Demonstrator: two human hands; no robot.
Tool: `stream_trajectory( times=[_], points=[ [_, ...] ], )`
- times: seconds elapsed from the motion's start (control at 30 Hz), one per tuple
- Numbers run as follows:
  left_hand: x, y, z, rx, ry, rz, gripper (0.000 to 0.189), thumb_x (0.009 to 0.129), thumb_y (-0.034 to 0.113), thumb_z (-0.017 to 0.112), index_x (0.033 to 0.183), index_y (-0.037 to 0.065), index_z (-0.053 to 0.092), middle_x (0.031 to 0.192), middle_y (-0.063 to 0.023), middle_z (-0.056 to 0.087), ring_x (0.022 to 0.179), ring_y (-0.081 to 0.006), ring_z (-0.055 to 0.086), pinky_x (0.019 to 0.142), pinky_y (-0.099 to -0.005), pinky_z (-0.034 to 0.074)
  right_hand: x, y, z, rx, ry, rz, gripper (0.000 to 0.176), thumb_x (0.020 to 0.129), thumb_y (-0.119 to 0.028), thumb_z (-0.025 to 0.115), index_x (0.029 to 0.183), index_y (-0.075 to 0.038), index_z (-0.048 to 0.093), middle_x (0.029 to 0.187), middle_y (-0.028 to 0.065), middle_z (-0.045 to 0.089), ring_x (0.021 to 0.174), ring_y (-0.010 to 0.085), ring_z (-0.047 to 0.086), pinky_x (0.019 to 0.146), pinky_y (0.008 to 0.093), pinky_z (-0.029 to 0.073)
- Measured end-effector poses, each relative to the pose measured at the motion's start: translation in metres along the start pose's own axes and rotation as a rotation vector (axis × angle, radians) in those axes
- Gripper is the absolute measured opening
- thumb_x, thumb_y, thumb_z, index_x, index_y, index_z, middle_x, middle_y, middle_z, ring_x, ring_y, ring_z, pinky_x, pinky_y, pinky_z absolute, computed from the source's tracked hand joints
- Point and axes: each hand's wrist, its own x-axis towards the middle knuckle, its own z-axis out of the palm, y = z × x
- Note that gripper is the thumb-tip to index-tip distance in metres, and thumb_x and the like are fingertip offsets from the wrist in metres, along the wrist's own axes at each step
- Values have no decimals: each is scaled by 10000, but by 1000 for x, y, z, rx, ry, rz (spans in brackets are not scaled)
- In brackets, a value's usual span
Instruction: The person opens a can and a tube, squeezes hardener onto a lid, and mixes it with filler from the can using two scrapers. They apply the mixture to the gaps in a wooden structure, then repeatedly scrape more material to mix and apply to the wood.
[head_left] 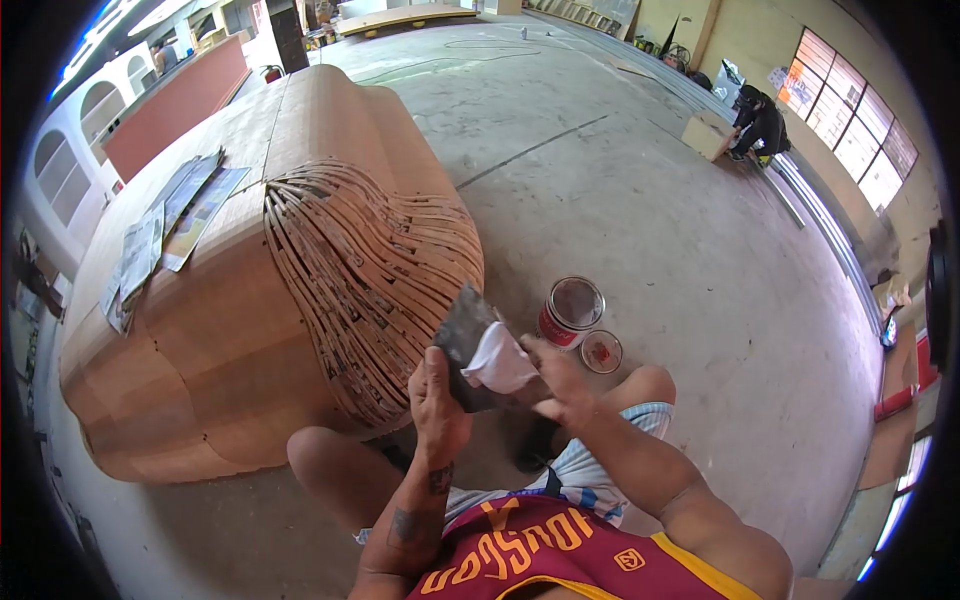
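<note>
My left hand (pixel 438 405) grips the lower left edge of a dark flat board (pixel 462 330), thumb along its face. A mound of pale pinkish-white putty (pixel 500 362) sits on the board. My right hand (pixel 562 382) is closed on a putty knife (pixel 530 393), its blade against the board beside the putty; the fingers hide much of it. Ahead and to the left stands a large curved wooden form (pixel 230 370), with rows of bent strips (pixel 370 260) fanning over its near end.
An open can (pixel 572 312) stands on the concrete floor (pixel 640 240) just beyond my right hand, its lid (pixel 601 352) lying beside it. Newspaper sheets (pixel 165 225) rest on the wooden form. A person (pixel 762 125) crouches by a box (pixel 707 136) at the far right.
</note>
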Motion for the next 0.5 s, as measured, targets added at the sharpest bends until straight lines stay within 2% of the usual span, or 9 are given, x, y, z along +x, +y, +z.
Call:
stream_trajectory(
  times=[0.07, 0.13, 0.17, 0.2, 0.3, 0.37, 0.4, 0.5],
  points=[
    [5, 6, -4, -45, 1, 19, 411, 1106, 343, 443, 1226, -13, 610, 1166, -87, 688, 1029, -188, 675, 917, -352, 545, -31, -40, 4, -462, 259, -357, 362, 982, -308, 658, 1260, -117, 525, 1089, 49, 587, 785, 189, 620, 608, 318, 523],
    [11, 6, -5, 15, 33, 6, 410, 1105, 346, 446, 1221, -10, 613, 1152, -83, 691, 1015, -184, 680, 894, -344, 556, -45, -84, -9, -537, 347, -694, 439, 949, -268, 712, 1297, -115, 492, 1193, 41, 538, 764, 164, 589, 621, 282, 505],
    [16, 3, -4, 46, 48, -7, 410, 1104, 348, 447, 1218, -8, 614, 1145, -80, 693, 1008, -182, 682, 883, -340, 561, -52, -107, -18, -570, 395, -868, 443, 940, -242, 721, 1305, -120, 501, 1157, 29, 556, 760, 141, 587, 599, 264, 484],
    [20, -2, -1, 92, 86, 9, 390, 1098, 353, 466, 1201, 14, 629, 1112, -67, 701, 972, -164, 690, 821, -323, 575, -63, -128, -27, -603, 454, -1039, 450, 931, -217, 729, 1313, -125, 510, 1121, 17, 574, 756, 117, 584, 577, 246, 463],
    [27, -26, -13, 229, 170, -72, 344, 1093, 309, 502, 1076, 13, 676, 1012, -40, 702, 886, -111, 659, 774, -285, 545, -113, -177, -54, -488, 480, -964, 386, 925, -195, 726, 1259, -82, 571, 1018, -3, 621, 796, 83, 608, 592, 235, 462],
    [28, -37, 1, 183, 196, -149, 299, 1078, 286, 537, 1104, 19, 670, 1039, -42, 710, 911, -123, 680, 787, -297, 566, -125, -193, -94, -430, 442, -995, 335, 921, -185, 723, 1212, -67, 604, 963, -11, 637, 808, 66, 612, 587, 230, 456],
    [30, -45, 5, 192, 226, -171, 287, 1073, 281, 548, 1107, 22, 666, 1042, -43, 711, 914, -127, 684, 785, -301, 571, -122, -194, -117, -428, 513, -968, 298, 907, -157, 712, 1173, -63, 617, 959, 6, 656, 806, 91, 628, 608, 252, 485],
    [33, -66, 8, 203, 287, -261, 255, 1056, 261, 576, 1133, 30, 653, 1053, -44, 715, 936, -140, 698, 787, -318, 586, -85, -174, -229, -640, 717, -859, 310, 906, -122, 679, 1200, -54, 606, 983, 10, 668, 848, 132, 646, 694, 290, 521]
  ],
)
